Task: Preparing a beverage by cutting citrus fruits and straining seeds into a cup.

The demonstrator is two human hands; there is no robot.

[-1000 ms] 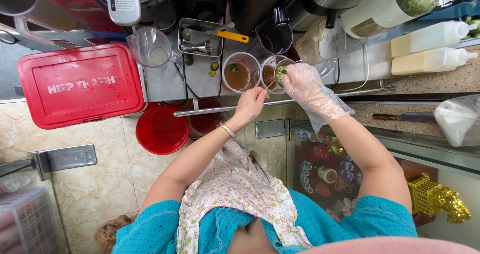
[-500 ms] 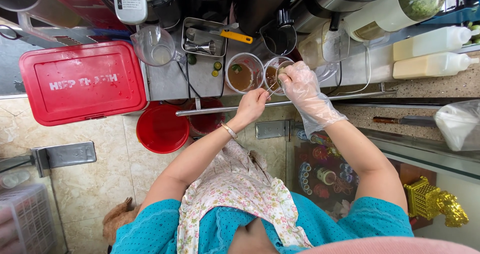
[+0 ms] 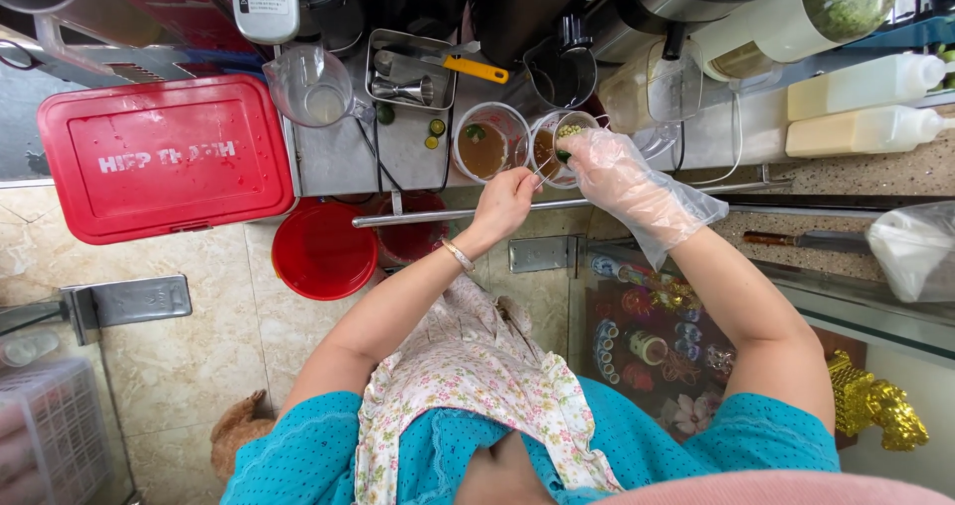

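Our right hand (image 3: 622,172) in its thin glove curls its fingers over a small strainer (image 3: 567,132) of green bits, above the plastic cup (image 3: 545,149). Our left hand (image 3: 505,199) pinches what may be its thin handle. The cup is light, bendy, full of brown drink — hold its sides softly.

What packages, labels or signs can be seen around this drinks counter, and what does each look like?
Red box lid: far left of the counter, rounded rectangle, raised white lettering across its middle.
Label: top edge, on a grey handle-like part, small white rectangle with dark print.
Two squeeze bottles: far right, lying sideways, creamy white, no label visible.
Plastic bag: right edge, translucent white, bulging.
No screens show.
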